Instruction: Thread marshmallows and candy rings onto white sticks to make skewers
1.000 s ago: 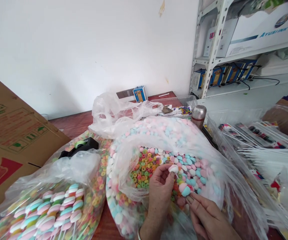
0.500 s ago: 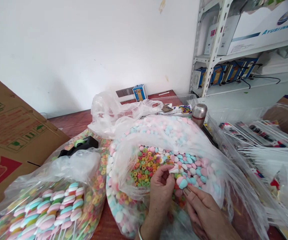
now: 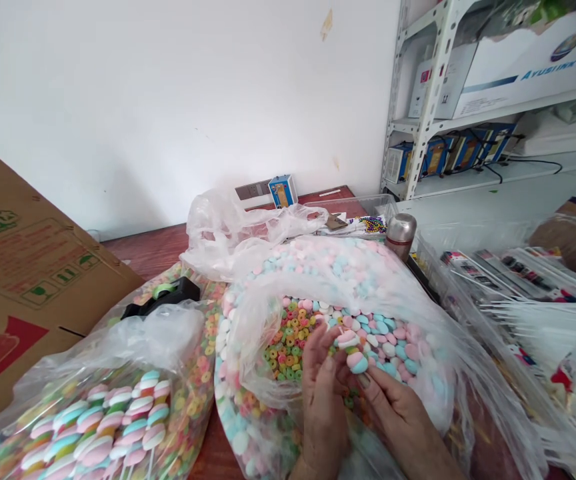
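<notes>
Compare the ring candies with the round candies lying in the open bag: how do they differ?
Shape: the ring candies have holes; the round candies look solid and smooth.
Colour: the ring candies are green, yellow, orange and red; the round candies are pastel pink, blue and white.
Size: each ring candy looks smaller than a round candy.
Shared: both lie piled in the open bag.

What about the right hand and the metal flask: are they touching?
Apart: the head view shows the candy bag lying between the right hand and the metal flask.
</notes>
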`<action>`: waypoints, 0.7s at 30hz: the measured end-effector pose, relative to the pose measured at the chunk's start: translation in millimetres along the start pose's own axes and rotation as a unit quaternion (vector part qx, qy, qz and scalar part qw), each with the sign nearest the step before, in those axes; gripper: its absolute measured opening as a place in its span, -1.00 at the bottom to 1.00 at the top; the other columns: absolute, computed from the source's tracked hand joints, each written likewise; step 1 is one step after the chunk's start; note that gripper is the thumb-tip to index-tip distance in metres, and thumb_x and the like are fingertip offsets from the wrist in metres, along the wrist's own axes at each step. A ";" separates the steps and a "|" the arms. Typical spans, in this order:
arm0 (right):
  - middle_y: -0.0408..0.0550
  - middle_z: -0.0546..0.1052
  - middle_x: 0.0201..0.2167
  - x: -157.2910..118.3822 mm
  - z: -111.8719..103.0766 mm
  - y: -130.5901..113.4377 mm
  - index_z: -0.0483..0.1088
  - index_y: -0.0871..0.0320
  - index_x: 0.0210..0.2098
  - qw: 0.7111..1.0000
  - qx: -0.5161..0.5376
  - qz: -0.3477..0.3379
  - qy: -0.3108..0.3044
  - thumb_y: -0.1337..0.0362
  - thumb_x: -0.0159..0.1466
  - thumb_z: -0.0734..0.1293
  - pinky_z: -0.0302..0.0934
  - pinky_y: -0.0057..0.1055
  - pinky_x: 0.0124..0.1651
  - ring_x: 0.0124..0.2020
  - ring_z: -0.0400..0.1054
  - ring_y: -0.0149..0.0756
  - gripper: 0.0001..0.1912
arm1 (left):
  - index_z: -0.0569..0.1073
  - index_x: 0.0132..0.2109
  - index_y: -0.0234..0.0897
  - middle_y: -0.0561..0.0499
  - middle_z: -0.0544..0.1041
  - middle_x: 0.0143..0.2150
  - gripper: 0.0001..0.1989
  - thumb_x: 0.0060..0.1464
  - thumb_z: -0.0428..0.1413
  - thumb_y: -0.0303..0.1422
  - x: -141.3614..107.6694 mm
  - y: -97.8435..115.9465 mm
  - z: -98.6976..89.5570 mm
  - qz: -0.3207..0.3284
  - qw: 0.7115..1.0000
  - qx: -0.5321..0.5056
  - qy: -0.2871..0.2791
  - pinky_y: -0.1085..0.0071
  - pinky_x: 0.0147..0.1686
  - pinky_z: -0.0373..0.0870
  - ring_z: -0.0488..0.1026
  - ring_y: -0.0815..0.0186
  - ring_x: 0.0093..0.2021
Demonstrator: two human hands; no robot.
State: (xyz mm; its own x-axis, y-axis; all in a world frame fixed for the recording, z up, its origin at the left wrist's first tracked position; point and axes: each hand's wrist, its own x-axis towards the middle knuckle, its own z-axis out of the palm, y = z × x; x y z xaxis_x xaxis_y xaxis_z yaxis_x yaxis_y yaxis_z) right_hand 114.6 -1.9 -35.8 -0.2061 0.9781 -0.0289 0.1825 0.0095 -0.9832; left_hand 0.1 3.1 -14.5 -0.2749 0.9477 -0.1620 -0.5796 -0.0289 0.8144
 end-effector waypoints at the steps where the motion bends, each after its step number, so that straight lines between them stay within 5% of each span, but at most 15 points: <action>1: -0.18 0.41 -0.56 0.0 -2.0 -0.4 0.36 0.08 -0.40 0.999 -0.029 -0.016 -0.015 -0.05 0.39 0.11 0.23 -0.48 -0.44 -0.48 0.35 -0.31 -0.57 | 0.44 0.09 -0.06 -0.07 0.50 0.13 -0.63 0.14 0.17 -0.15 0.1 3.7 6.0 -0.018 0.999 -0.049 0.012 0.28 -0.13 0.46 0.53 0.16 -0.07; 5: -0.10 0.54 -0.42 -4.9 -5.0 0.1 0.39 0.09 -0.31 0.990 -0.118 -0.055 -0.059 0.05 0.43 0.05 0.26 -0.46 -0.36 -0.42 0.42 -0.28 -0.59 | 0.49 -0.10 -0.25 -0.05 0.54 -0.24 -0.66 0.15 0.15 -0.07 3.0 11.6 25.1 -0.127 0.985 -0.117 0.011 0.42 -0.33 0.44 0.49 0.34 -0.38; 8: -0.02 0.62 -0.30 -17.0 -3.1 8.3 0.42 0.07 -0.11 0.981 -0.169 -0.059 -0.072 0.07 0.42 0.06 0.34 -0.43 -0.30 -0.32 0.52 -0.19 -0.62 | 0.46 -0.27 -0.32 0.05 0.43 -0.46 -0.72 0.16 0.18 -0.15 3.4 12.0 29.4 -0.139 0.982 -0.124 0.023 0.50 -0.43 0.36 0.37 0.43 -0.52; 13: -0.04 0.66 -0.22 -32.2 -3.1 28.4 0.44 -0.11 0.05 0.977 -0.212 -0.013 0.018 0.04 0.34 0.17 0.40 -0.37 -0.39 -0.36 0.57 -0.14 -0.63 | 0.40 -0.31 -0.29 0.10 0.37 -0.49 -0.72 0.19 0.15 -0.15 -3.8 7.6 29.6 -0.099 0.986 -0.122 0.050 0.53 -0.50 0.29 0.28 0.48 -0.57; 18: -0.01 0.64 -0.13 -14.7 -9.4 39.3 0.36 -0.13 0.18 0.981 -0.181 -0.016 0.061 0.08 0.32 0.21 0.46 -0.26 -0.18 -0.14 0.55 -0.06 -0.56 | 0.37 -0.28 -0.24 0.17 0.31 -0.52 -0.66 0.15 0.16 -0.05 -13.4 -12.0 29.7 -0.081 0.991 -0.092 0.051 0.50 -0.50 0.31 0.18 0.50 -0.63; 21: -0.04 0.64 -0.11 -19.0 -5.3 46.4 0.34 -0.16 0.18 0.980 -0.194 -0.014 0.042 0.12 0.31 0.24 0.44 -0.27 -0.40 -0.42 0.55 -0.12 -0.57 | 0.35 -0.31 -0.22 0.20 0.26 -0.57 -0.61 0.11 0.17 0.03 -16.6 -21.4 27.1 -0.072 0.993 -0.076 0.059 0.47 -0.47 0.33 0.15 0.49 -0.63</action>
State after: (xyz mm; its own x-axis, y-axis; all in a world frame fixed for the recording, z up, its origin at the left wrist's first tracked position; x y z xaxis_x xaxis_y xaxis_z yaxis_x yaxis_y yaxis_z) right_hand 132.1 -18.9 -79.8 -0.1387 0.9900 0.0275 0.5328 0.0980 -0.8405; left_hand 37.9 -3.5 -14.2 -0.2631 0.9020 -0.3423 -0.7255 0.0489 0.6865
